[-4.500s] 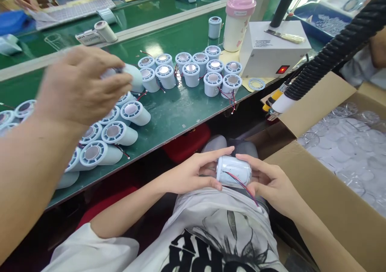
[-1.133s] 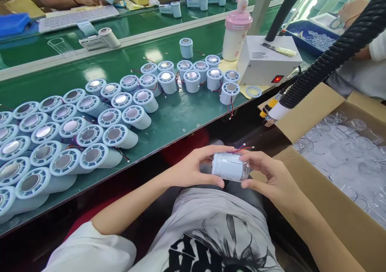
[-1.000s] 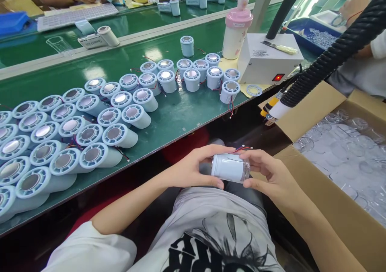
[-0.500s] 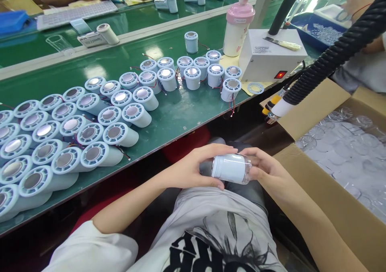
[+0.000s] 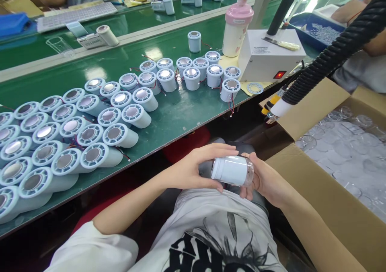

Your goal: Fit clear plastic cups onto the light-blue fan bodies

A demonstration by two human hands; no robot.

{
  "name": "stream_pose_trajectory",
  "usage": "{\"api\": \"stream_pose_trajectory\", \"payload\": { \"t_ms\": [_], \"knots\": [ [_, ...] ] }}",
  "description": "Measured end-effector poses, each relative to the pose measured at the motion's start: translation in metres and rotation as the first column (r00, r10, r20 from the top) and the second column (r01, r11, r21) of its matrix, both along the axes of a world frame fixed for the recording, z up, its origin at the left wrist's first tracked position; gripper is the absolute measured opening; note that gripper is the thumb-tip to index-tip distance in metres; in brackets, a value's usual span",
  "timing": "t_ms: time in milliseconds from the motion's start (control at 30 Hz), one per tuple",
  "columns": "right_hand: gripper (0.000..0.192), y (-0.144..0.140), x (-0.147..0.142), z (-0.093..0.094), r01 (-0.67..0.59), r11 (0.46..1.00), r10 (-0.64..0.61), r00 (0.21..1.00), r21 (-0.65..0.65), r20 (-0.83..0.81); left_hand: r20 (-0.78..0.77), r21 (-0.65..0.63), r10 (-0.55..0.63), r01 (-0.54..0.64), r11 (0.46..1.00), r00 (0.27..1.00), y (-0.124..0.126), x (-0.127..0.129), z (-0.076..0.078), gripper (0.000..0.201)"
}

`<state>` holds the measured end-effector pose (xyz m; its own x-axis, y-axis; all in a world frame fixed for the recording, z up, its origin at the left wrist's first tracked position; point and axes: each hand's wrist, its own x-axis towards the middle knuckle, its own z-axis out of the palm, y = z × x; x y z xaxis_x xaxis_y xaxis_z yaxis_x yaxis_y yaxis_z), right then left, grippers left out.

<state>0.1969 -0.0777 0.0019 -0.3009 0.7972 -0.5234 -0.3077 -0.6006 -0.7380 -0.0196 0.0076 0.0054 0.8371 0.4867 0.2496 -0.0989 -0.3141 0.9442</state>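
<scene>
Both our hands meet over our lap, below the edge of the green surface (image 5: pixel 181 115). Our left hand (image 5: pixel 193 169) wraps its fingers around the closed end of a pale blue cylinder (image 5: pixel 230 170), thumb underneath, while our right hand (image 5: pixel 265 179) cups the other end, where a clear cap (image 5: pixel 249 172) sits, palm pressed against it. We hold it sideways, likely so each hand can bear on one end. Many similar cylinders lie in rows on the surface (image 5: pixel 90 123), with others standing upright (image 5: pixel 193 73) farther along. An open cardboard box (image 5: pixel 319 191) of clear caps sits just beside our right arm, within easy reach.
</scene>
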Motion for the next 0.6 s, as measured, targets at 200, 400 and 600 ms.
{"api": "stream_pose_trajectory", "payload": {
  "t_ms": [200,400,600],
  "knots": [
    [0.066,0.003,-0.003,0.003,-0.105,0.989,0.101,0.994,-0.103,-0.043,0.0,0.032,0.006,-0.006,0.999,1.0,-0.001,-0.001,-0.001,0.072],
    [0.06,0.0,-0.001,-0.005,-0.1,0.995,0.099,0.986,0.002,0.132,-0.076,-0.128,0.062,-0.071,0.989,0.995,-0.008,0.0,0.005,0.061],
    [0.054,-0.012,0.009,-0.021,-0.277,0.492,-0.415,0.759,0.825,0.502,-0.196,-0.373,0.045,-0.117,0.921,0.979,-0.011,0.001,0.008,0.064]
  ]
}}
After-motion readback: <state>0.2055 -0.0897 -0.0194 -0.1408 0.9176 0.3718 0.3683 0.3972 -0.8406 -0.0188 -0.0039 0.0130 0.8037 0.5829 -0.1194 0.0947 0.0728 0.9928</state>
